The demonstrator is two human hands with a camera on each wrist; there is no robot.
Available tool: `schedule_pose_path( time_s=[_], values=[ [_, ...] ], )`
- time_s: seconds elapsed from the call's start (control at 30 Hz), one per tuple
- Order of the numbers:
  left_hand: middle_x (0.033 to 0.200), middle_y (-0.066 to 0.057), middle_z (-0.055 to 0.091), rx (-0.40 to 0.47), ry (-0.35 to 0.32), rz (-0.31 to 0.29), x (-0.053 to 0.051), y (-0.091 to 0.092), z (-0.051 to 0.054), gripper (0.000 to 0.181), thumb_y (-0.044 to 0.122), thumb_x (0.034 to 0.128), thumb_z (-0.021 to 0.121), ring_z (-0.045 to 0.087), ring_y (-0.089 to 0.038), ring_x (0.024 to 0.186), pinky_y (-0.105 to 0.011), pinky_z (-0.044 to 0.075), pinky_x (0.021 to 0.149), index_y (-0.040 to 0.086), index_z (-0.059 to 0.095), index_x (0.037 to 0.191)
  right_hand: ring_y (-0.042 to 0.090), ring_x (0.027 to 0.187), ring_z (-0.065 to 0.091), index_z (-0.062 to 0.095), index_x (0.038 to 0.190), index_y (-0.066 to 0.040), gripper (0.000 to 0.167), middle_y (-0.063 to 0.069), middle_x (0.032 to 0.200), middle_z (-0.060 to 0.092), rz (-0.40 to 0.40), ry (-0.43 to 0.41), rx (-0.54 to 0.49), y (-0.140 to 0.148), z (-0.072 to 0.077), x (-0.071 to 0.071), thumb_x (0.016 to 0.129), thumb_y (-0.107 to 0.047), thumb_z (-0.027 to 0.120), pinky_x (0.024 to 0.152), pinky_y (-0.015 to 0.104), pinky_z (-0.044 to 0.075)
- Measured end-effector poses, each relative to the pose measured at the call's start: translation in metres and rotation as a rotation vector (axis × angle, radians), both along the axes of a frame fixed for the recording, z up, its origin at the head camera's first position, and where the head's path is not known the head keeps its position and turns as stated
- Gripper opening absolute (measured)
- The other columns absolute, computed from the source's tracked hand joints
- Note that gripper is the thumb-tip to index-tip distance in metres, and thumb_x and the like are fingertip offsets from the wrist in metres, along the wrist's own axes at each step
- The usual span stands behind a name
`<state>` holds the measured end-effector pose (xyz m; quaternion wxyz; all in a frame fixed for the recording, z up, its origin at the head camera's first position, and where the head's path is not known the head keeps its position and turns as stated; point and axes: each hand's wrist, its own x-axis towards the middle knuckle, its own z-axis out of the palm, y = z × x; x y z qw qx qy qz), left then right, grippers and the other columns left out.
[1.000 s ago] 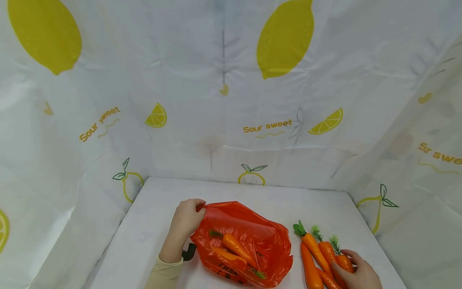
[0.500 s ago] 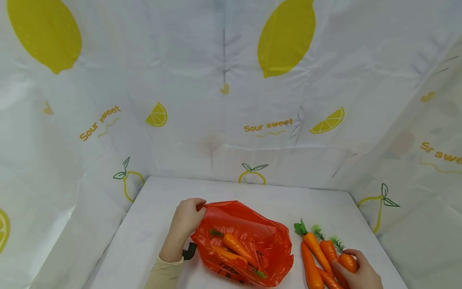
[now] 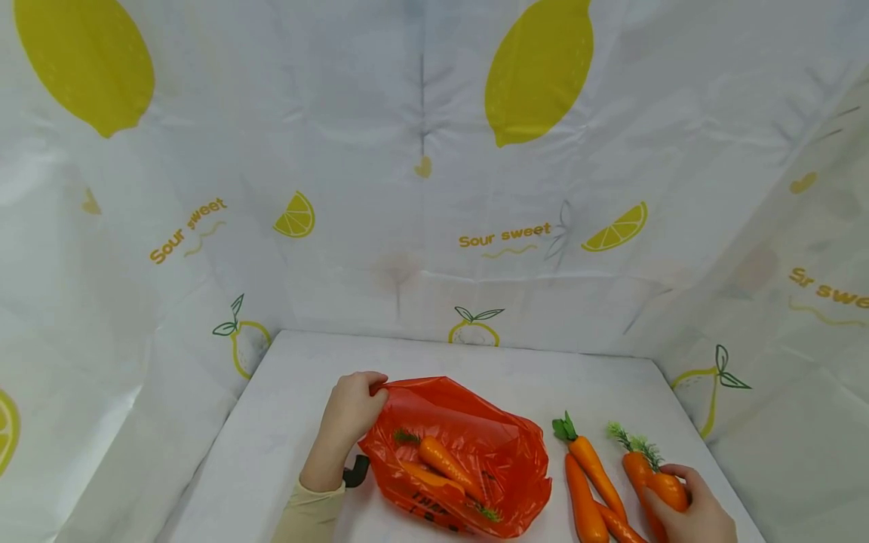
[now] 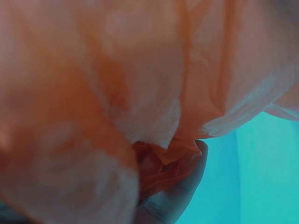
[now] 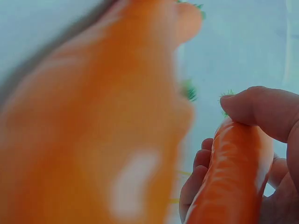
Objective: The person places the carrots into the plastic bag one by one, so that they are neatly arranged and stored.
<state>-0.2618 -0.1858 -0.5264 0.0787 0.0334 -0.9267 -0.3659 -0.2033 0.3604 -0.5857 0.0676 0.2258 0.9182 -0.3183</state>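
Bag [image 3: 468, 413]: our left hand's [image 3: 353, 409] fingers pinch it; slackening could collapse it.
Carrot [image 3: 670, 492]: right of bag, our right hand [image 3: 701, 509] grips; gloss risks slipping.

Your red bag [image 3: 468, 411]: thin plastic, glossy, crinkled. Your carrots [image 3: 597, 473]: smooth, shiny, plastic-looking. Your sleeve [image 3: 308, 514]: matt cloth.

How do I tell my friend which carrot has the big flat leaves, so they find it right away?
On the white table, look for the big red bag. To its right, before you reach the right hand, lies a slanting orange carrot. It alone shows broad, flat leaves; the other green tops in sight are feathery.
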Motion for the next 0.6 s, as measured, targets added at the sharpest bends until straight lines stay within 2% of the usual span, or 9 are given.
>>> schedule_pose_path(
  time_s=[0.2,0.3,0.37,0.6],
  values=[
    [0.123,-0.012,0.083,0.01,0.002,0.0,0.0,0.0,0.001,0.031,0.013,0.1008,0.072,0.075,-0.023,0.1,-0.048,0.067,0.092,0.005,0.082,0.129,0.037,0.094,0.062,0.047,0.148,0.0,0.07,0.035,0.123,0.064,-0.009,0.08,0.023,-0.013,0.028,-0.002,0.096,-0.027,0.086,0.07,0.034,0.059],
    [0.123,-0.012,0.083,0.007,0.001,-0.002,0.0,0.0,0.0,0.031,0.013,0.1007,0.072,0.076,-0.024,0.102,-0.048,0.066,0.093,0.005,0.082,0.129,0.032,0.089,0.065,0.052,0.147,-0.003,0.065,0.032,0.121,0.069,0.015,0.136,0.044,-0.022,0.044,-0.004,0.097,-0.029,0.084,0.067,0.032,0.056],
    [0.123,-0.012,0.083,0.005,0.001,-0.005,-0.001,0.0,-0.001,0.031,0.013,0.1005,0.072,0.076,-0.024,0.103,-0.048,0.066,0.093,0.005,0.082,0.129,0.03,0.088,0.067,0.054,0.147,-0.004,0.063,0.031,0.122,0.07,0.036,0.169,0.053,-0.031,0.054,-0.006,0.097,-0.031,0.083,0.067,0.033,0.059],
    [0.122,-0.012,0.083,0.003,0.011,-0.014,0.0,0.0,-0.001,0.032,0.013,0.1,0.072,0.076,-0.024,0.101,-0.048,0.066,0.091,0.003,0.082,0.129,0.035,0.102,0.067,0.054,0.151,-0.009,0.063,0.028,0.136,0.067,0.124,0.22,0.024,-0.075,0.082,-0.016,0.098,-0.029,0.083,0.082,0.04,0.065]
  ],
)
